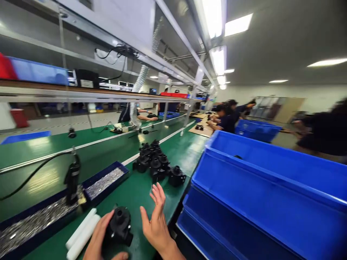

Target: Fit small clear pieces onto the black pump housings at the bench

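My left hand [98, 236] is wrapped round the left side of a black plastic housing [119, 224], a round part with a raised centre and a stub at its lower right. Its thumb shows at the bottom edge. To the right, my right hand [159, 225] is raised with its fingers apart and holds nothing. Beyond it stands a cluster of similar black housings [155, 162] on the green table, one of them a little apart at the right. Two white rolls or tubes [84, 231] lie beside my left hand.
Trays of small metal pieces [105, 182] line the left, with a corded black tool [72, 177] hanging over them. Large stacked blue bins [260, 180] stand at the right against the table's edge. A shelf [89, 94] runs overhead; several people [227, 117] work farther back.
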A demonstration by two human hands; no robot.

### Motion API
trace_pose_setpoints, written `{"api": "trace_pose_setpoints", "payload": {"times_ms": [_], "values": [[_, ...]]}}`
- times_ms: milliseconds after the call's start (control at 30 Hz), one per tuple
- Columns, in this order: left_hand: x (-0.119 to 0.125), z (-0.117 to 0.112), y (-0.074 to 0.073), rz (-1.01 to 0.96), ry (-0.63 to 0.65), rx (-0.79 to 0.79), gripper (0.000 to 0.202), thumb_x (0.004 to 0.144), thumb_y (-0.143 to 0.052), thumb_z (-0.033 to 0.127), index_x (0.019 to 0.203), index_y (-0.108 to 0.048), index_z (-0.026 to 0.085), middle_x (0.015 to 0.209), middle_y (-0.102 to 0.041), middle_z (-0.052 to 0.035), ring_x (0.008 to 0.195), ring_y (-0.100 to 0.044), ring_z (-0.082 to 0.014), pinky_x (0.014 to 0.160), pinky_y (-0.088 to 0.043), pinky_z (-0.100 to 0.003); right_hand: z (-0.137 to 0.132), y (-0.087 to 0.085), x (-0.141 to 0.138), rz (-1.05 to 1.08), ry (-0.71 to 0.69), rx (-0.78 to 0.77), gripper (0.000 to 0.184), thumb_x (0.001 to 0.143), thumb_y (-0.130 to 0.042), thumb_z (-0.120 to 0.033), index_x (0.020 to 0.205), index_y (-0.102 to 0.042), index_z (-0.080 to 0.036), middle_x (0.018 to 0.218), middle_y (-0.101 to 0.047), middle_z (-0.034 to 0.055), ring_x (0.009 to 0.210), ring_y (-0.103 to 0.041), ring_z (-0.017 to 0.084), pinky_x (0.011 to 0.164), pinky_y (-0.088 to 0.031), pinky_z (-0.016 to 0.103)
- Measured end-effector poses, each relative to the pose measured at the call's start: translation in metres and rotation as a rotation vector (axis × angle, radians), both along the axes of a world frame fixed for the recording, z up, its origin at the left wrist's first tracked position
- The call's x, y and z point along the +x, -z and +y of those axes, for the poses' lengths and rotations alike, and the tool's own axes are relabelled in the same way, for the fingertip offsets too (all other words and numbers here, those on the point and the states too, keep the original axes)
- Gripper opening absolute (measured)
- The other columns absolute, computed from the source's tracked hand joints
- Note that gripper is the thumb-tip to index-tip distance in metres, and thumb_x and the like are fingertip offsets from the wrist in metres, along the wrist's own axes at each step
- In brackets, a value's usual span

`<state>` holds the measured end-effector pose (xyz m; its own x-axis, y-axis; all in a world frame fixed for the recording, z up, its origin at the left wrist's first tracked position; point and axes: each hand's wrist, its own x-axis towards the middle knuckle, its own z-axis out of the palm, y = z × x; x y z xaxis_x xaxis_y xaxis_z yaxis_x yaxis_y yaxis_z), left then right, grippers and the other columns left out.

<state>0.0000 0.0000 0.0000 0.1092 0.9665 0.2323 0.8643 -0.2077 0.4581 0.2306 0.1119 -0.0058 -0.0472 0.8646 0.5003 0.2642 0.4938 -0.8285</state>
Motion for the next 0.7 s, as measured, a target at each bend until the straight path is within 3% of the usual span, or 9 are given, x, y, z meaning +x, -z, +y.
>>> {"api": "trace_pose_setpoints", "payload": {"times_ms": [100,200,267,333,400,467,567,700], "values": [[0.005,0.002,-0.016,-0.067,-0.123,-0.04,0.074,0.094,-0.077,0.048,0.155,-0.038,0.03,0.144,-0.062,-0.0101,0.129,-0.067,-0.0236,0.108,-0.058,-0.037,-0.024,-0.003,-0.013,-0.055,-0.088,0.127,0.064,0.097,-0.045,0.004,0.158,-0.028,-0.009,0.168,-0.018,0.0301,0.161,-0.026,0.038,0.116,-0.051,0.063],[-0.005,-0.001,-0.025,-0.379,-0.239,-0.279,0.072,0.093,-0.077,0.053,0.152,-0.041,0.03,0.151,-0.056,-0.0101,0.138,-0.059,-0.0257,0.121,-0.047,-0.044,-0.04,-0.02,-0.026,0.049,-0.188,0.211,0.073,0.09,-0.046,0.013,0.154,-0.027,-0.017,0.169,-0.014,0.0256,0.162,-0.024,0.038,0.115,-0.053,0.062],[-0.014,-0.003,-0.029,-0.667,-0.283,-0.449,0.08,0.094,-0.074,0.062,0.155,-0.035,0.026,0.159,-0.048,-0.015,0.144,-0.053,-0.0289,0.124,-0.041,-0.046,-0.039,-0.029,-0.027,0.177,-0.25,0.11,0.077,0.093,-0.053,0.007,0.158,-0.025,-0.025,0.17,-0.012,0.0211,0.16,-0.026,0.037,0.116,-0.052,0.063],[-0.02,-0.002,-0.032,-0.884,-0.288,-0.517,0.086,0.094,-0.071,0.065,0.156,-0.03,0.022,0.159,-0.047,-0.0202,0.14,-0.056,-0.0298,0.118,-0.046,-0.042,-0.032,-0.033,-0.024,0.418,-0.3,-0.095,0.073,0.1,-0.056,-0.005,0.16,-0.025,-0.032,0.169,-0.016,0.0182,0.153,-0.035,0.032,0.109,-0.058,0.056],[-0.023,0.003,-0.034,-0.964,-0.281,-0.515,0.091,0.091,-0.075,0.065,0.154,-0.029,0.019,0.154,-0.052,-0.0226,0.13,-0.062,-0.0294,0.111,-0.051,-0.04,-0.024,-0.033,-0.018,0.67,-0.42,-0.346,0.069,0.104,-0.059,-0.017,0.16,-0.025,-0.037,0.167,-0.019,0.0167,0.144,-0.043,0.028,0.094,-0.063,0.044],[-0.024,0.008,-0.037,-0.979,-0.282,-0.528,0.096,0.088,-0.078,0.066,0.154,-0.026,0.018,0.151,-0.054,-0.0233,0.123,-0.066,-0.0272,0.106,-0.053,-0.038,-0.021,-0.031,-0.014,0.834,-0.599,-0.52,0.074,0.102,-0.065,-0.025,0.16,-0.022,-0.042,0.167,-0.017,0.0158,0.136,-0.046,0.027,0.081,-0.06,0.033],[-0.025,0.013,-0.041,-0.996,-0.275,-0.577,0.101,0.087,-0.078,0.068,0.154,-0.022,0.017,0.158,-0.046,-0.0253,0.122,-0.065,-0.0244,0.107,-0.052,-0.036,-0.023,-0.027,-0.016,0.873,-0.786,-0.597,0.081,0.101,-0.067,-0.022,0.16,-0.017,-0.048,0.17,-0.008,0.0135,0.132,-0.045,0.026,0.072,-0.053,0.027],[-0.027,0.016,-0.044,-1.009,-0.269,-0.593,0.104,0.088,-0.078,0.068,0.155,-0.02,0.014,0.168,-0.029,-0.0291,0.126,-0.062,-0.0245,0.112,-0.048,-0.036,-0.026,-0.02,-0.026,0.824,-0.801,-0.545,0.079,0.102,-0.061,-0.017,0.159,-0.016,-0.048,0.17,-0.004,0.0134,0.134,-0.044,0.027,0.076,-0.054,0.03]]}}
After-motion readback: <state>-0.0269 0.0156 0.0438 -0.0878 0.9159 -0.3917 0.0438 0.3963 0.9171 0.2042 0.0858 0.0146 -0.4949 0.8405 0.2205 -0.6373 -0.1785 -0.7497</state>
